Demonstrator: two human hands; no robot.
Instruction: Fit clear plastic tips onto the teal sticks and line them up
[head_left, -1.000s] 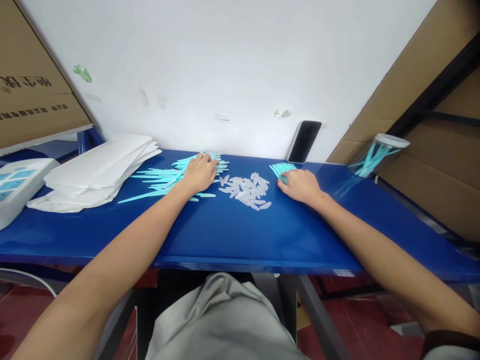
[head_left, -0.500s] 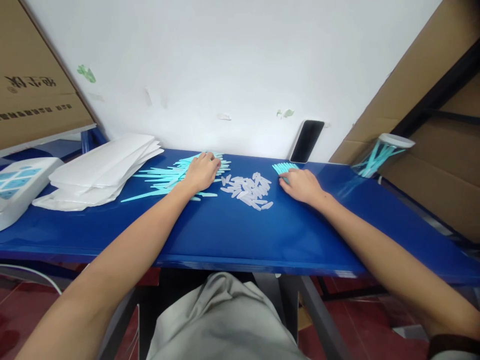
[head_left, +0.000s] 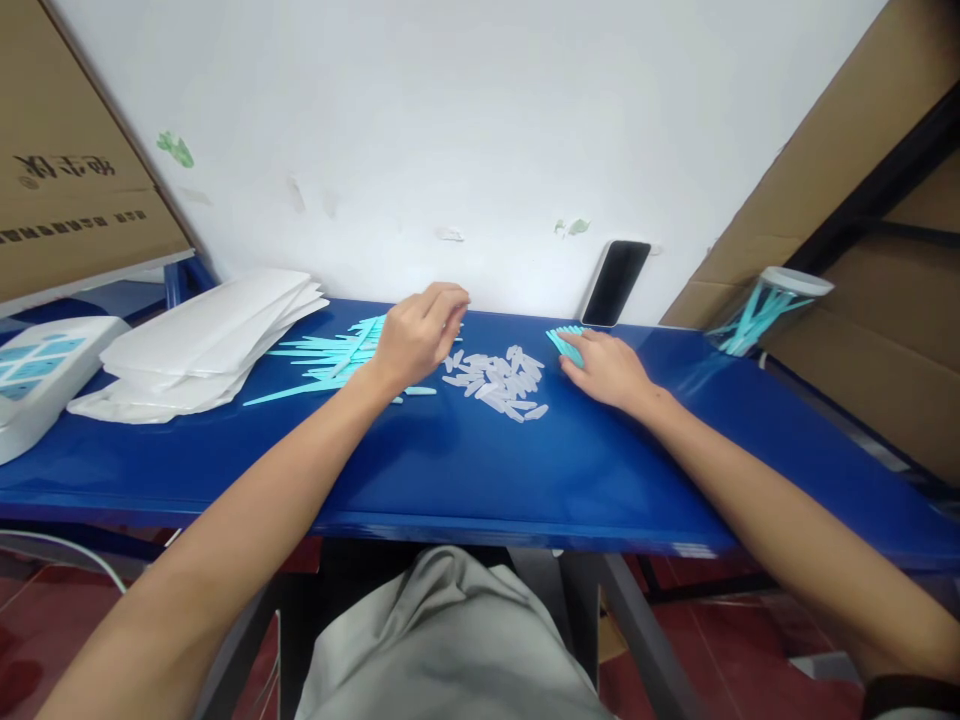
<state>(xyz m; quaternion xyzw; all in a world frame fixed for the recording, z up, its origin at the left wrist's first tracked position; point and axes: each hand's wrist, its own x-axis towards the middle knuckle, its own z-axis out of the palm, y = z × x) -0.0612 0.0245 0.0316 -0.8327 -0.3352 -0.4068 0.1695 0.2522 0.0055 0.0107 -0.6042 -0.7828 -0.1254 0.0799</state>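
At frame right, a clear jar (head_left: pixel 799 281) holds turquoise sticks (head_left: pixel 759 318)! Left hand (head_left: pixel 421 335) bunched, can't tell if gripping, over a messy turquoise pile (head_left: pixel 322 348) centre-left; open right hand (head_left: pixel 611 370) touching a neat slim row (head_left: pixel 564 343) centre-right

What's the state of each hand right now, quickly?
Left hand: fingers drawn together by the turquoise pile; holding anything, cannot tell.
Right hand: fingers at the neat turquoise row; gripping or not, cannot tell.

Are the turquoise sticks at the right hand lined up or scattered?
Lined up: the turquoise sticks lie side by side, far ends in a row; the right hand partly covers them.
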